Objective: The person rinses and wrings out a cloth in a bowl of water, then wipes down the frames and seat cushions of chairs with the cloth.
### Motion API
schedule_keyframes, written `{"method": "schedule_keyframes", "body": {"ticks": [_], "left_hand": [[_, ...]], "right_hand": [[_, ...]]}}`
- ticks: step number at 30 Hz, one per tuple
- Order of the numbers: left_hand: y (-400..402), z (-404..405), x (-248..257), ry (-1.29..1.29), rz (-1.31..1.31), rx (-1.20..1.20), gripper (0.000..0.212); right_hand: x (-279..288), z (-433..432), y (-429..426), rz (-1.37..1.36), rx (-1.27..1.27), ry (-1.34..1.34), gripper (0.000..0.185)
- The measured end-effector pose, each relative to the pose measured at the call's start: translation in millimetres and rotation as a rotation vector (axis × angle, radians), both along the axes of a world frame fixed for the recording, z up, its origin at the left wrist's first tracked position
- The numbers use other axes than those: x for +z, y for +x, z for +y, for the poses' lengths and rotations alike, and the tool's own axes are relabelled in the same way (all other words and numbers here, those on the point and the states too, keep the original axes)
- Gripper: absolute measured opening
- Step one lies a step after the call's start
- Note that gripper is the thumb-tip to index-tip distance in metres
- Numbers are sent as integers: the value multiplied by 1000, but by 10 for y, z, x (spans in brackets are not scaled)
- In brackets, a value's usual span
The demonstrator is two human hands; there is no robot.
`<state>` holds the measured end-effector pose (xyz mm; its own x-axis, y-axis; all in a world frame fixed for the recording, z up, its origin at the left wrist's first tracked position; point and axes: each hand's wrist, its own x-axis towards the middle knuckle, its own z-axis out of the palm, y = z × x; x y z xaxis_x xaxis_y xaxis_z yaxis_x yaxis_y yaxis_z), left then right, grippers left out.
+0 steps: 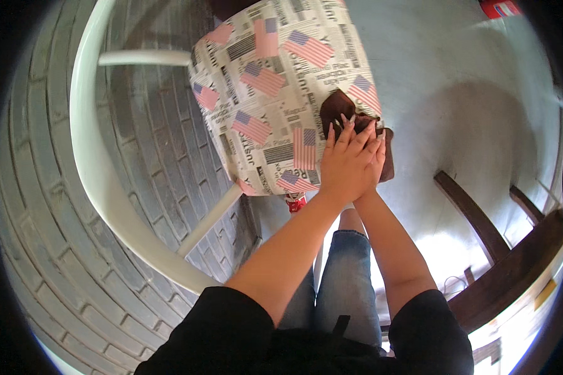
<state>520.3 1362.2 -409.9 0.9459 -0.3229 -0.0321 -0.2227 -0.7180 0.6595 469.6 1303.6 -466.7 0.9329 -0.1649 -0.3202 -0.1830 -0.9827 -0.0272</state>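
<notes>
A dark brown cloth (337, 107) lies bunched on the right edge of a chair's padded seat (281, 112), which is covered in a newspaper-and-flag print. My left hand (347, 166) rests flat over my right hand, its fingers spread a little and pointing away from me. Mostly hidden beneath it, my right hand (376, 171) presses on the cloth. One end of the cloth (387, 159) hangs past the seat's edge. How firmly the right fingers grip the cloth is hidden.
The chair's white curved frame (82, 126) arcs around the left, with thin bars joining it to the seat. Behind it is a grey brick wall (42, 201). Dark wooden furniture (511, 272) stands at right on the grey floor (417, 79). A red object (499, 8) is at the top right.
</notes>
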Motion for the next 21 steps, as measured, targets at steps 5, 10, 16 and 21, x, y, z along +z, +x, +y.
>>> {"method": "schedule_keyframes", "body": {"ticks": [5, 10, 16, 21], "left_hand": [[-237, 178, 128, 24, 31, 290, 34], [-553, 827, 139, 49, 199, 309, 42], [-594, 1310, -14, 89, 344, 528, 48], [-403, 1475, -72, 124, 319, 667, 48]], "right_hand": [[122, 272, -73, 85, 160, -5, 56], [195, 669, -101, 175, 419, -16, 56], [279, 1261, 59, -49, 885, -207, 55], [101, 1510, 421, -186, 1213, -431, 53]]}}
